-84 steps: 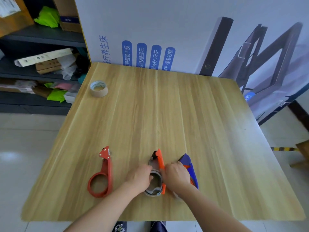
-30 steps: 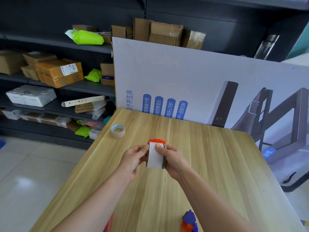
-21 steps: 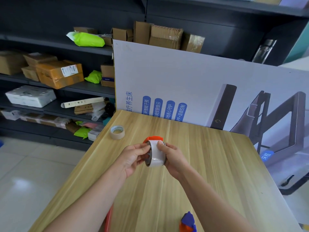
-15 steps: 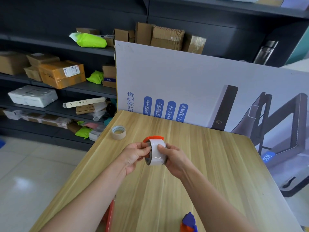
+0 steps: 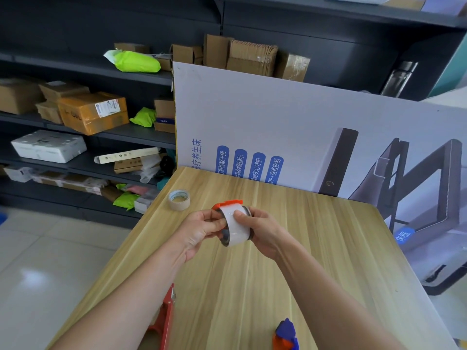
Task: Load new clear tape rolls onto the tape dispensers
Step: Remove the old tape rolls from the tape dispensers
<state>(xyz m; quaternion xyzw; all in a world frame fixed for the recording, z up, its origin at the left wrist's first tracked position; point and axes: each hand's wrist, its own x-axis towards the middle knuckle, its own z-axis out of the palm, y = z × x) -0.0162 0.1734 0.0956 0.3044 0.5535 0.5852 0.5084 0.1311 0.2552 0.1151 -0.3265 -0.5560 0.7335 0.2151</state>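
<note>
— Both hands above the table [image 5: 323, 238]. Where's the clear tape roll [image 5: 236, 229]?
— Between them, together with the orange dispenser [image 5: 227, 204]. Left hand [image 5: 199, 232] pinches its side; right hand [image 5: 264, 232] grips it, thumb on top.

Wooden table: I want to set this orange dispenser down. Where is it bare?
Bare: the wide right half of the light wooden table, between the white printed board and the blue-and-orange dispenser; also the strip between that and the red dispenser. Crowded: far left corner, with the beige tape roll.

Clear tape roll [image 5: 236, 227] upright against orange dispenser [image 5: 227, 204]
</note>
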